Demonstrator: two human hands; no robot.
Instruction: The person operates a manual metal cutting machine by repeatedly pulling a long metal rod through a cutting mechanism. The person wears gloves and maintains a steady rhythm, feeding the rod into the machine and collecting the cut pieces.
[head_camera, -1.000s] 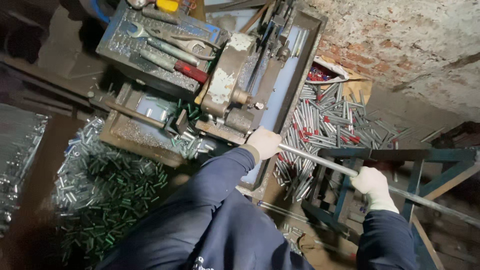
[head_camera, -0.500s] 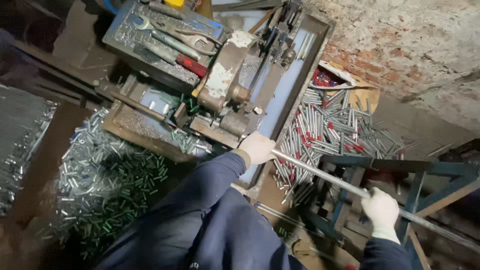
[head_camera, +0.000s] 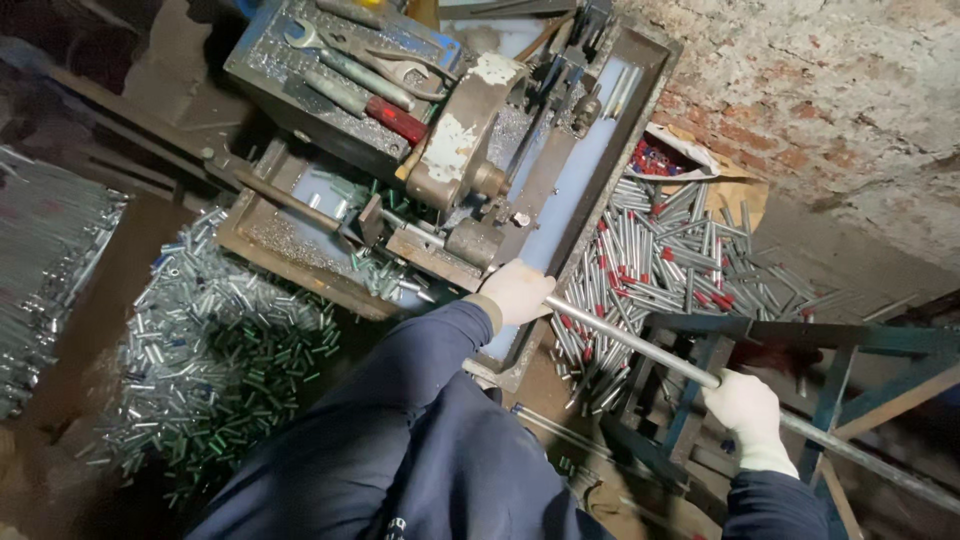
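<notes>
Hands both grip one long metal rod (head_camera: 640, 345) that runs slanted from the machine toward the lower right. The left hand (head_camera: 517, 291) is closed around the rod's upper end, just beside the rusty cutting machine (head_camera: 455, 160), with the dark blue sleeve (head_camera: 400, 400) stretched forward. The right hand (head_camera: 745, 408) is closed around the rod further down, above the blue metal frame (head_camera: 800, 335), and its arm is bent close to the body. Short cut tubes (head_camera: 660, 250) lie in a heap between the machine and the brick wall (head_camera: 830, 110); another heap of small pieces (head_camera: 210, 350) lies on the left. Compared with half a second ago, the right hand sits a little higher on the rod and nearer to the left hand
</notes>
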